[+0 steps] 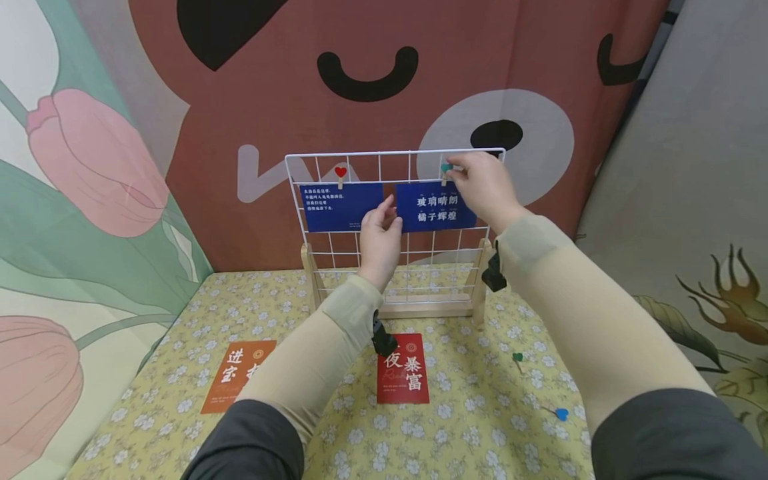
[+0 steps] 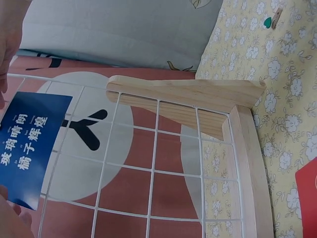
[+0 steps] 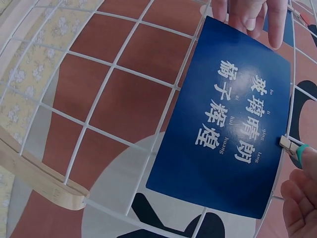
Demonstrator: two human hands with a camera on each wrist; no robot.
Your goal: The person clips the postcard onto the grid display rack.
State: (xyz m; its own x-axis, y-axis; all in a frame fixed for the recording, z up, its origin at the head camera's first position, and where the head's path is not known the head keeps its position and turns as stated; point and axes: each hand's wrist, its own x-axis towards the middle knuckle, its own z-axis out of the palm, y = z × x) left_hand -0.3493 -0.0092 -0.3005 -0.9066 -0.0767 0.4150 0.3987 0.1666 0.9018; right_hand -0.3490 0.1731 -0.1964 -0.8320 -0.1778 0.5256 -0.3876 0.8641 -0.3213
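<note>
The right blue card [image 1: 437, 217] hangs on the wire grid [image 2: 152, 171], which the wooden stand [image 1: 429, 310] holds up at the back of the table [image 1: 468, 407]. The fingers of the right hand [image 1: 483, 183] pinch the teal heart clip [image 3: 299, 152] at the upper edge of this card. The clip sits over the card and a wire, probably because the wire must bear the card's weight. The left hand [image 1: 381, 243] is at the card's left edge, perhaps to make it steady; whether its fingers pinch the edge or only touch it, I cannot tell. Beside it, the left blue card [image 1: 354, 207] is fastened on the same wire by the red heart clip [image 1: 341, 173].

As for writing, the right blue card carries 玻璃晴朗 and 橘子辉煌, with small Latin spelling such as "huang" next to the characters. The left blue card has several white lines, too small for sure reading. On the table, the orange card [image 1: 222, 393] shows 进宝, its other part being covered by the left sleeve; the red card [image 1: 402, 393] shows 夜 and 暴富. The green heart clip [image 1: 519, 359] and the blue heart clip [image 1: 561, 414] lie to the right. No brand is readable.
</note>
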